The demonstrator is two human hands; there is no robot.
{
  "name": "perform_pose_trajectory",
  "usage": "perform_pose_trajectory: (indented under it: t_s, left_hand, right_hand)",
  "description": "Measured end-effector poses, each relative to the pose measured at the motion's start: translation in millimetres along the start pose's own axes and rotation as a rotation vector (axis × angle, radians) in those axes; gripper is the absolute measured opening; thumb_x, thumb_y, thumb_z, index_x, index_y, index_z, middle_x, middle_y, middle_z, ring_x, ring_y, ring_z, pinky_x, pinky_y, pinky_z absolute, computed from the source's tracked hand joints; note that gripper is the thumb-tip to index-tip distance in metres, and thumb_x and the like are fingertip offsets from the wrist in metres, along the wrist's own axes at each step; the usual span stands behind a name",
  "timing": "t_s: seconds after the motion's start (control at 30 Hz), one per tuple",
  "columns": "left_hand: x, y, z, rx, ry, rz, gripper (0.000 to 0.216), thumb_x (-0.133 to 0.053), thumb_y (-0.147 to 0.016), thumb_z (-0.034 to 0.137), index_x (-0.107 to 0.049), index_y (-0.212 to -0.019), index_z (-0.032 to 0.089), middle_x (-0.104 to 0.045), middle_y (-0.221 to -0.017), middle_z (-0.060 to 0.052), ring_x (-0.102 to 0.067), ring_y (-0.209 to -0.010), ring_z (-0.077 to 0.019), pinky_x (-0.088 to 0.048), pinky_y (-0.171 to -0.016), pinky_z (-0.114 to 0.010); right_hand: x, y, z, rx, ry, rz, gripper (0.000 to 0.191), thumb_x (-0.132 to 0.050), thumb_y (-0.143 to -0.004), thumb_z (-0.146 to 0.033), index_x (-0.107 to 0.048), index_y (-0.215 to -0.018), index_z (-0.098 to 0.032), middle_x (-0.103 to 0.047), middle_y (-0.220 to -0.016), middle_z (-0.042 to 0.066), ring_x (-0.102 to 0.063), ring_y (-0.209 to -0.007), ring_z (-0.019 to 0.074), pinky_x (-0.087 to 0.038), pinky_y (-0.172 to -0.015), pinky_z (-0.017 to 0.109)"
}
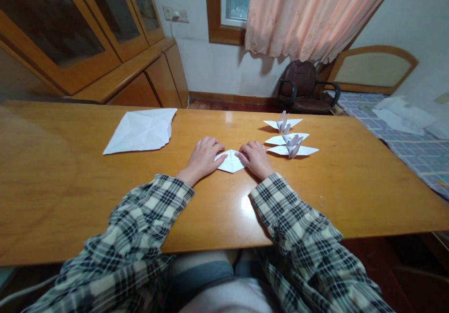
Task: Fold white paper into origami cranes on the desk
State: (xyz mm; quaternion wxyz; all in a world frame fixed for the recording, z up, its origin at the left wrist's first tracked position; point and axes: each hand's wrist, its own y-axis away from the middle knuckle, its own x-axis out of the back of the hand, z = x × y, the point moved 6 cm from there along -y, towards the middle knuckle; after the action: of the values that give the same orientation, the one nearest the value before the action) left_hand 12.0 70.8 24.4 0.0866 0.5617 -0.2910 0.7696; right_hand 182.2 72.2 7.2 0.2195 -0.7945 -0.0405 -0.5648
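A small folded white paper (pixel 231 161) lies on the wooden table (pixel 70 196) in front of me. My left hand (pixel 202 157) rests on its left edge with fingers curled, pressing the paper down. On the paper's right edge sits my right hand (pixel 256 158), fingers bent and pinching the fold. Three finished paper cranes (pixel 291 144) stand in a row just to the right of my right hand. A larger creased white sheet (pixel 142 130) lies flat to the far left of my hands.
A wooden cabinet with glass doors (pixel 77 37) stands behind the table at the left. A dark office chair (pixel 303 86) stands under the curtained window. A bed with loose papers (pixel 403 116) lies at the right.
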Motion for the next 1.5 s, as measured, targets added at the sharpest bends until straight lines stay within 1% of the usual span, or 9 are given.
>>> perform_pose_trajectory:
  t_s: [0.03, 0.13, 0.37, 0.6, 0.8, 0.97, 1.17, 1.37, 1.5]
  left_hand:
    - [-2.8, 0.1, 1.9, -0.006, 0.029, -0.012, 0.031, -0.053, -0.094, 0.043, -0.069, -0.105, 0.019, -0.063, -0.104, -0.010, -0.052, -0.101, -0.0275, -0.042, -0.086, -0.042]
    - [-12.8, -0.6, 5.2, -0.012, 0.082, -0.052, 0.030, -0.052, -0.094, 0.040, -0.069, -0.107, 0.019, -0.064, -0.102, -0.009, -0.053, -0.100, -0.0263, -0.043, -0.087, -0.041]
    - [-23.0, -4.5, 2.3, -0.012, 0.152, -0.070, 0.023, -0.055, -0.093, 0.036, -0.066, -0.105, 0.019, -0.064, -0.102, -0.008, -0.053, -0.101, -0.0260, -0.044, -0.090, -0.040]
    - [-24.2, -5.4, 2.3, 0.003, 0.189, -0.085, 0.022, -0.052, -0.094, 0.035, -0.063, -0.101, 0.018, -0.064, -0.103, -0.008, -0.052, -0.101, -0.0262, -0.044, -0.090, -0.042]
    - [-23.8, -5.9, 1.9, 0.003, 0.213, -0.088, 0.021, -0.051, -0.094, 0.035, -0.063, -0.100, 0.018, -0.063, -0.100, -0.008, -0.052, -0.099, -0.0258, -0.044, -0.089, -0.041]
    - [-22.8, -5.6, 2.1, -0.004, 0.255, -0.096, 0.017, -0.050, -0.093, 0.026, -0.064, -0.100, 0.018, -0.064, -0.102, -0.008, -0.053, -0.100, -0.0247, -0.044, -0.091, -0.040]
    - [-19.2, -5.1, 4.7, -0.038, 0.313, -0.068, 0.021, -0.050, -0.087, 0.015, -0.066, -0.100, 0.018, -0.064, -0.101, -0.006, -0.053, -0.100, -0.0227, -0.045, -0.091, -0.039]
    - [-16.7, -4.7, 6.4, -0.062, 0.311, -0.037, 0.022, -0.051, -0.085, 0.011, -0.072, -0.091, 0.018, -0.062, -0.093, -0.006, -0.053, -0.095, -0.0217, -0.045, -0.088, -0.037]
    - [-15.0, -3.4, 8.2, -0.073, 0.263, -0.016, 0.022, -0.053, -0.085, 0.013, -0.074, -0.091, 0.018, -0.062, -0.093, -0.006, -0.053, -0.094, -0.0216, -0.046, -0.086, -0.037]
  right_hand:
    - [-0.3, 0.0, 0.1, 0.001, -0.002, 0.002, 0.026, -0.055, -0.096, -0.044, -0.067, -0.090, -0.021, -0.063, -0.093, 0.008, -0.050, -0.092, 0.0254, -0.032, -0.077, 0.038]
    - [-1.4, 0.1, 0.0, 0.008, -0.013, 0.005, 0.024, -0.057, -0.095, -0.043, -0.067, -0.091, -0.022, -0.062, -0.093, 0.008, -0.049, -0.094, 0.0256, -0.032, -0.079, 0.038]
    - [-2.4, 0.3, -7.2, 0.054, 0.000, -0.009, 0.021, -0.054, -0.097, -0.036, -0.069, -0.102, -0.023, -0.062, -0.099, 0.009, -0.049, -0.096, 0.0257, -0.033, -0.079, 0.038]
    - [0.6, 0.3, -10.3, 0.192, 0.018, -0.084, 0.025, -0.050, -0.098, -0.030, -0.070, -0.110, -0.021, -0.062, -0.101, 0.010, -0.049, -0.092, 0.0239, -0.035, -0.078, 0.037]
    - [1.6, 3.1, -3.7, 0.208, -0.076, -0.059, 0.025, -0.049, -0.098, -0.026, -0.070, -0.111, -0.020, -0.063, -0.102, 0.010, -0.052, -0.095, 0.0233, -0.040, -0.083, 0.037]
    - [3.1, 6.0, -3.8, 0.263, -0.154, -0.057, 0.029, -0.047, -0.096, -0.017, -0.068, -0.117, -0.019, -0.064, -0.106, 0.011, -0.055, -0.098, 0.0221, -0.044, -0.086, 0.036]
    - [4.0, 7.0, -2.6, 0.318, -0.211, -0.027, 0.029, -0.050, -0.093, -0.011, -0.071, -0.111, -0.018, -0.066, -0.103, 0.011, -0.060, -0.094, 0.0209, -0.049, -0.083, 0.035]
    - [3.6, 7.4, -2.4, 0.377, -0.220, 0.016, 0.027, -0.052, -0.091, -0.009, -0.073, -0.104, -0.017, -0.069, -0.099, 0.010, -0.064, -0.089, 0.0200, -0.051, -0.080, 0.033]
    - [3.1, 9.1, -3.8, 0.406, -0.194, -0.018, 0.028, -0.052, -0.090, -0.007, -0.073, -0.106, -0.016, -0.072, -0.103, 0.011, -0.066, -0.093, 0.0205, -0.052, -0.083, 0.034]
